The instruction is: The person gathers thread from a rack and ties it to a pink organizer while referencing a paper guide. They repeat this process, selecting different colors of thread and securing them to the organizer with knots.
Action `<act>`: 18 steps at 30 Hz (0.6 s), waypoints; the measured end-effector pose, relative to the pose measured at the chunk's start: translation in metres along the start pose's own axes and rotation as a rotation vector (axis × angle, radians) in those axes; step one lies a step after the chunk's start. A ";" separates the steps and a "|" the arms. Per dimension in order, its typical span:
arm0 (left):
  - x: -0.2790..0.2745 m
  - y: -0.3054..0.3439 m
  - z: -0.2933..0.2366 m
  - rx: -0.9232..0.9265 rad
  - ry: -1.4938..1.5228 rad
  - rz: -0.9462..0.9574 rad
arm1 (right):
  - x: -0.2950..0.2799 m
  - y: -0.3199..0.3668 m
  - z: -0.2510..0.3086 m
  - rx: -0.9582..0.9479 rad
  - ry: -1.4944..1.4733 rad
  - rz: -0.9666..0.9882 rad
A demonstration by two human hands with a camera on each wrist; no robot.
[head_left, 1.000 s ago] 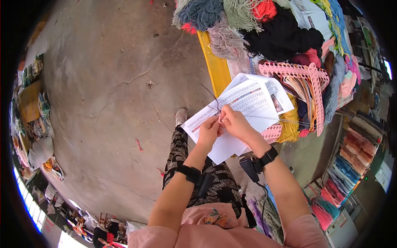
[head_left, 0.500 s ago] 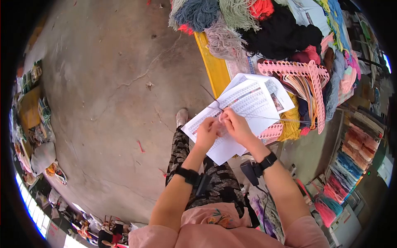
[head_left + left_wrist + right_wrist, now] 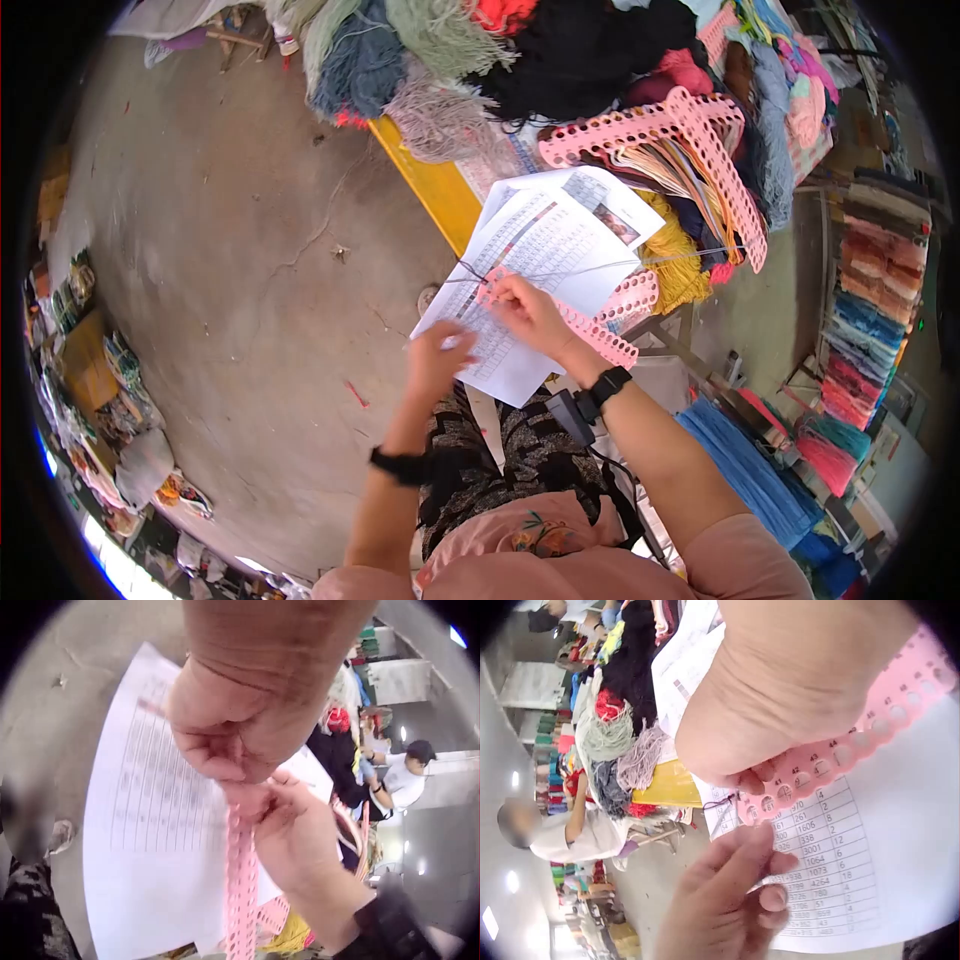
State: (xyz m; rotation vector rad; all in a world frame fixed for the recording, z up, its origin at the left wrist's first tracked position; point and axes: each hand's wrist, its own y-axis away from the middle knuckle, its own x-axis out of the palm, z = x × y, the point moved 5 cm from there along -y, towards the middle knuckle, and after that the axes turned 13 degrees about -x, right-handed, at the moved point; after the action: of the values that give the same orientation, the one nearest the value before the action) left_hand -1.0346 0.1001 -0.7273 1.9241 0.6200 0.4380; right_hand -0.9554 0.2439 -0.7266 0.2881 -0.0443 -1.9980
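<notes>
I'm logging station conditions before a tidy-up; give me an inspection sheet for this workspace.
Surface: yellow-edged table, partly covered by white printed sheets.
Job's things: pink perforated plastic strip over the sheets, dark thin thread at its end.
Clutter: heaped black yarn and pale green yarn on the table.
Hands: right hand grips the strip; left hand nearby, its hold unclear.
Cables: black cable beside the right forearm.
Surroundings: bare concrete floor; hanging multicoloured yarn; person in white top.
</notes>
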 end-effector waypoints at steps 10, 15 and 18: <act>-0.350 0.077 0.187 -0.358 0.715 -0.913 | -0.006 0.005 0.021 -0.329 0.273 -0.117; -0.180 -0.002 0.026 0.374 -0.390 -0.480 | -0.040 0.049 0.030 0.039 0.762 -0.270; -0.039 -0.015 -0.097 0.705 -0.603 -0.373 | -0.045 0.071 0.016 0.075 0.968 -0.288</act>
State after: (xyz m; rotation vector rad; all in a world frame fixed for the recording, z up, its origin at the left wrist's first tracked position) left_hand -1.1235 0.1522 -0.7018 2.3555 0.7559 -0.6686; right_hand -0.8776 0.2515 -0.6911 1.3334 0.5618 -1.9371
